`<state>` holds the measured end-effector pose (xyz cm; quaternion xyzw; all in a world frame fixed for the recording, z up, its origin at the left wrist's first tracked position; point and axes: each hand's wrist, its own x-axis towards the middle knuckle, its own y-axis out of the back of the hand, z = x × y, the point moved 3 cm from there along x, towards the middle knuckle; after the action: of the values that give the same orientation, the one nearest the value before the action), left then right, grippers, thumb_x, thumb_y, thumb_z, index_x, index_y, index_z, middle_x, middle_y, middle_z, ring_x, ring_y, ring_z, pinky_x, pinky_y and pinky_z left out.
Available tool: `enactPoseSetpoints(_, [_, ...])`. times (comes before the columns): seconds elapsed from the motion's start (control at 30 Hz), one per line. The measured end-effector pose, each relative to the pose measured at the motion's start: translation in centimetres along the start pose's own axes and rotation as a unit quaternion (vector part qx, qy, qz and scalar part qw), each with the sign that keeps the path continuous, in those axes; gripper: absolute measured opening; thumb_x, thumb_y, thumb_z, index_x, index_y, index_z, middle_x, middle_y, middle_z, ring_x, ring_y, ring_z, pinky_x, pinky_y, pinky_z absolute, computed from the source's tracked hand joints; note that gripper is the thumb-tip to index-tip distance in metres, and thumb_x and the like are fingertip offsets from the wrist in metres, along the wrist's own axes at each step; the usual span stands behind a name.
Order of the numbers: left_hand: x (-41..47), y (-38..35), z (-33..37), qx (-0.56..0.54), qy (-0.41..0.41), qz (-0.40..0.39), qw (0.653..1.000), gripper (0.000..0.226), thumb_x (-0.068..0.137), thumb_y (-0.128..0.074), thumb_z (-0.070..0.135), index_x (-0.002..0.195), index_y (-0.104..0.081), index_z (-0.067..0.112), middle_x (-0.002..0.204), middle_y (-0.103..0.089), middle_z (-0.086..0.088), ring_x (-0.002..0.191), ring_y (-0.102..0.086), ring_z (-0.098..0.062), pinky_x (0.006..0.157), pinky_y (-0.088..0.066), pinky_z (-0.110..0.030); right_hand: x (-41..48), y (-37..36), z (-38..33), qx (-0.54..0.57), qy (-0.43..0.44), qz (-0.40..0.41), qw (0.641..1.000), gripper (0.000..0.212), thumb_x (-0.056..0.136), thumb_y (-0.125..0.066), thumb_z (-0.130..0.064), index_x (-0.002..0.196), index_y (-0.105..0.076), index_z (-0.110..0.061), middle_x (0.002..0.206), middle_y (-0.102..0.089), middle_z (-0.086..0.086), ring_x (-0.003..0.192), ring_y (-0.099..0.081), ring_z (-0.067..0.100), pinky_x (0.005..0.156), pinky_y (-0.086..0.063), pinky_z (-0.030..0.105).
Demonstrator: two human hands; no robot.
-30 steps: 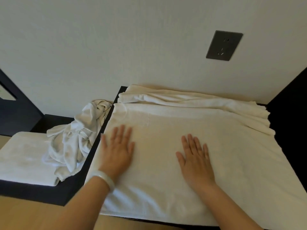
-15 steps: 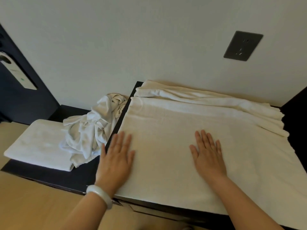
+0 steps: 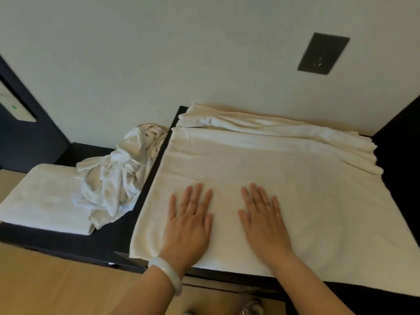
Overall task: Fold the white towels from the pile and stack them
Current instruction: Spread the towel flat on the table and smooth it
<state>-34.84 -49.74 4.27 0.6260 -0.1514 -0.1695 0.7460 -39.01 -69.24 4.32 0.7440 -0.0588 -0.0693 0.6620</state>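
Both hands lie flat and released on the spread white towel [image 3: 295, 201], fingers straight, gripping nothing: the left hand [image 3: 189, 220], with a pale bangle [image 3: 167, 275] at the wrist, sits near the towel's left edge, and the right hand [image 3: 263, 220] is just beside it toward the middle. The towel covers most of the raised dark table [image 3: 229, 275], its near hem lying right along the front edge and its left hem at the drop to the lower table [image 3: 106, 242]. Judged risk one: any smoothing stroke drawn toward the person could slide the cloth over that front edge, since only palm pressure holds it. Risk two: the far side is not flat; rumpled white folds [image 3: 272, 130] are bunched against the wall [image 3: 159, 64], and whether they belong to this towel or to a second one I cannot tell. Folding over them would likely trap creases and give a lopsided result. Risk three: on the lower table the crumpled towel pile [image 3: 118, 178] rests partly on the folded towel [image 3: 43, 201], touching it, so pulling the next piece out carelessly could drag that finished one askew or toward the floor [image 3: 45, 280]
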Motion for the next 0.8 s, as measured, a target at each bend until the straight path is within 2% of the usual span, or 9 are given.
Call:
enactPoseSetpoints(0.17, [0.1, 0.2, 0.7, 0.005, 0.016, -0.023, 1.0, 0.065, 0.091, 0.01, 0.049, 0.154, 0.012, 0.032, 0.162, 0.017, 0.005, 0.148, 0.02, -0.018, 0.121, 0.007, -0.049, -4.2, 1.7, 12.5, -0.004, -0.215, -0.018, 0.976, 0.07, 0.092, 0.007, -0.059, 0.156, 0.012, -0.032, 0.165, 0.013, -0.005, 0.151, 0.013, 0.014, 0.122, 0.01, 0.045])
enactPoseSetpoints(0.23, [0.8, 0.6, 2.4, 0.001, 0.031, -0.021, 0.999, 0.074, 0.086, 0.015, 0.047, 0.156, 0.008, 0.024, 0.163, 0.014, 0.001, 0.148, 0.019, -0.019, 0.12, 0.01, -0.05, -4.5, 1.6, 13.5, -0.009, -0.263, -0.039, 0.964, 0.067, 0.095, 0.004, -0.057, 0.155, 0.015, -0.031, 0.164, 0.016, -0.004, 0.151, 0.015, 0.017, 0.12, 0.011, 0.051])
enactPoseSetpoints(0.37, [3.9, 0.5, 9.7, -0.021, -0.092, -0.017, 0.995, 0.07, 0.092, 0.007, 0.049, 0.156, 0.0, 0.024, 0.164, 0.011, 0.0, 0.149, 0.017, -0.021, 0.118, 0.016, -0.048, -2.7, 1.0, 10.4, 0.019, -0.264, -0.045, 0.963, 0.064, 0.102, -0.01, -0.053, 0.156, 0.014, -0.026, 0.163, 0.019, -0.001, 0.15, 0.018, 0.026, 0.117, 0.018, 0.056])
enactPoseSetpoints(0.43, [5.2, -0.4, 11.6, 0.001, -0.138, -0.031, 0.99, 0.063, 0.097, 0.0, 0.052, 0.156, 0.004, 0.029, 0.163, 0.012, 0.003, 0.149, 0.017, -0.02, 0.118, 0.015, -0.05, -2.8, 1.1, 10.3, 0.02, -0.2, -0.037, 0.979, 0.062, 0.103, -0.011, -0.053, 0.155, 0.013, -0.03, 0.16, 0.019, -0.009, 0.15, 0.018, 0.019, 0.116, 0.019, 0.051])
enactPoseSetpoints(0.5, [5.8, -1.2, 11.5, 0.021, -0.138, -0.029, 0.99, 0.065, 0.095, 0.0, 0.055, 0.156, 0.001, 0.033, 0.164, 0.005, 0.005, 0.151, 0.01, -0.019, 0.119, 0.009, -0.053, -4.3, 1.7, 13.2, 0.015, -0.16, -0.021, 0.987, 0.06, 0.104, -0.014, -0.049, 0.156, 0.009, -0.032, 0.163, 0.013, -0.008, 0.151, 0.014, 0.011, 0.12, 0.015, 0.041])
enactPoseSetpoints(0.6, [5.6, -1.2, 11.0, -0.005, -0.138, -0.023, 0.99, 0.067, 0.094, -0.006, 0.054, 0.156, -0.018, 0.03, 0.162, -0.012, 0.004, 0.151, -0.007, -0.02, 0.12, -0.003, -0.055, -8.2, 3.0, 21.1, 0.011, -0.238, 0.004, 0.971, 0.06, 0.104, -0.016, -0.048, 0.157, 0.006, -0.031, 0.166, 0.006, -0.005, 0.151, 0.009, 0.01, 0.123, 0.006, 0.039])
enactPoseSetpoints(0.67, [5.6, -1.3, 11.1, -0.003, -0.139, -0.023, 0.99, 0.067, 0.094, -0.004, 0.055, 0.156, -0.014, 0.03, 0.163, -0.009, 0.005, 0.151, -0.004, -0.019, 0.12, -0.002, -0.054, -10.6, 3.7, 25.0, 0.012, -0.293, -0.005, 0.956, 0.059, 0.101, -0.01, -0.052, 0.154, 0.01, -0.035, 0.165, 0.008, -0.006, 0.15, 0.011, 0.008, 0.124, 0.005, 0.04])
enactPoseSetpoints(0.73, [5.7, -1.5, 11.1, -0.003, -0.137, -0.02, 0.99, 0.068, 0.092, 0.002, 0.055, 0.156, -0.004, 0.032, 0.163, 0.0, 0.006, 0.151, 0.004, -0.017, 0.12, 0.003, -0.053, -11.6, 4.1, 26.7, 0.019, -0.299, -0.024, 0.954, 0.06, 0.096, -0.001, -0.057, 0.15, 0.015, -0.038, 0.164, 0.012, -0.009, 0.149, 0.015, 0.005, 0.124, 0.007, 0.039])
enactPoseSetpoints(0.8, [5.7, -1.6, 10.9, 0.005, -0.138, -0.016, 0.99, 0.068, 0.09, 0.007, 0.056, 0.155, 0.004, 0.033, 0.162, 0.007, 0.007, 0.15, 0.01, -0.017, 0.12, 0.008, -0.052, -11.3, 4.1, 26.9, 0.019, -0.306, -0.038, 0.951, 0.059, 0.097, -0.001, -0.055, 0.15, 0.016, -0.037, 0.164, 0.013, -0.008, 0.149, 0.015, 0.006, 0.124, 0.007, 0.04])
